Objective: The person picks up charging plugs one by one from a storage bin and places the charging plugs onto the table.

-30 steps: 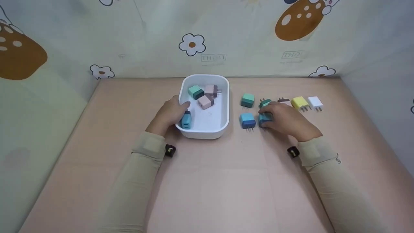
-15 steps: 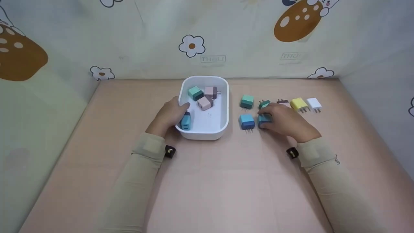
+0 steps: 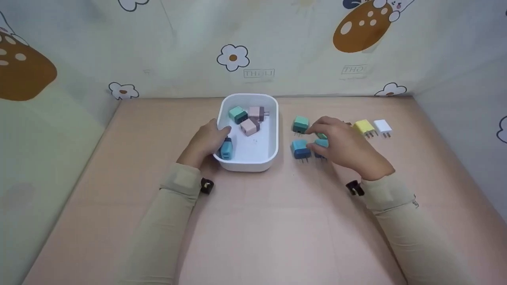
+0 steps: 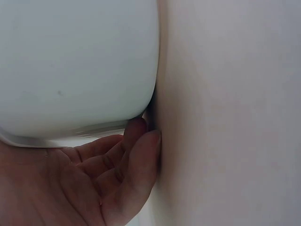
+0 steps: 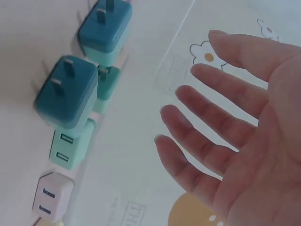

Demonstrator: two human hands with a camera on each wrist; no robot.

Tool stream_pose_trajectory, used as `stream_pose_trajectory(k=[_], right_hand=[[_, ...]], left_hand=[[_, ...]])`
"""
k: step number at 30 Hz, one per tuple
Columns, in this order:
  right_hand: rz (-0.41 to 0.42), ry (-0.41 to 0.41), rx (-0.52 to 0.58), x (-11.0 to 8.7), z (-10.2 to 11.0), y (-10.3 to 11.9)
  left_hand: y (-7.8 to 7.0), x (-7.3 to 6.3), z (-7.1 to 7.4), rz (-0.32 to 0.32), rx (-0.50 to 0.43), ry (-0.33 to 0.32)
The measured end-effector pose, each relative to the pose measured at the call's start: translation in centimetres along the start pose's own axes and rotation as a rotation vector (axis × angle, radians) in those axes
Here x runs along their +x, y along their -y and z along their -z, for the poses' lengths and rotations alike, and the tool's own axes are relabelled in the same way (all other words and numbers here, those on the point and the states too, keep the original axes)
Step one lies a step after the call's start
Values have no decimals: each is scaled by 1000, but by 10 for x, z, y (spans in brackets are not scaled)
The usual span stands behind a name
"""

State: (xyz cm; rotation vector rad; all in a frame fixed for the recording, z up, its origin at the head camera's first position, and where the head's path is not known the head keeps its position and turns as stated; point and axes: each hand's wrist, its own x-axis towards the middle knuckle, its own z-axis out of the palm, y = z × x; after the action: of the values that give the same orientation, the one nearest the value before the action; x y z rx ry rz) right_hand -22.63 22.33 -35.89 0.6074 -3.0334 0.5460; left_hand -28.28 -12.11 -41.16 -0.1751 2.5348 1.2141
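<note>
My left hand grips the left rim of a white plastic tub, thumb over the edge and fingers under its outer side in the left wrist view. Inside the tub lie a green charger plug, two pink charger plugs and a blue charger plug. Over the plugs on the right hovers my right hand, its fingers spread and holding nothing in the right wrist view. Below it are two blue charger plugs, with green charger plugs behind them; the hand partly hides some in the head view.
Further right on the pink tabletop lie a yellow charger plug and a white charger plug. A pink charger plug shows beside the green one. A patterned cloth wall rises behind the table.
My right hand has let go of the right-hand blue charger plug and lifted slightly, its fingers spreading. The left hand keeps its grip on the tub.
</note>
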Motion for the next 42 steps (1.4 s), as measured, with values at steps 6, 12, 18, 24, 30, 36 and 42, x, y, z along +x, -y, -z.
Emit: stream_pose_trajectory(k=[6,12,18,24,30,36,42], right_hand=[[73,1,-1,0,-6,17],[253,-39,36,12,-26,55],[456,-52,96,31,-62,96],[288,35,154,57,-77,121],[156,110,296,79,-93,131],[53,108,349,82,-102,128],[62,164,362,85,-101,128]], left_hand=[[1,2,0,-6,30,4],[2,2,1,-26,23,-1],[8,0,1,-62,13,-7],[6,1,0,-119,31,-19],[6,2,0,-132,37,-22],[6,0,1,-115,26,-27],[4,0,3,-106,39,-23]])
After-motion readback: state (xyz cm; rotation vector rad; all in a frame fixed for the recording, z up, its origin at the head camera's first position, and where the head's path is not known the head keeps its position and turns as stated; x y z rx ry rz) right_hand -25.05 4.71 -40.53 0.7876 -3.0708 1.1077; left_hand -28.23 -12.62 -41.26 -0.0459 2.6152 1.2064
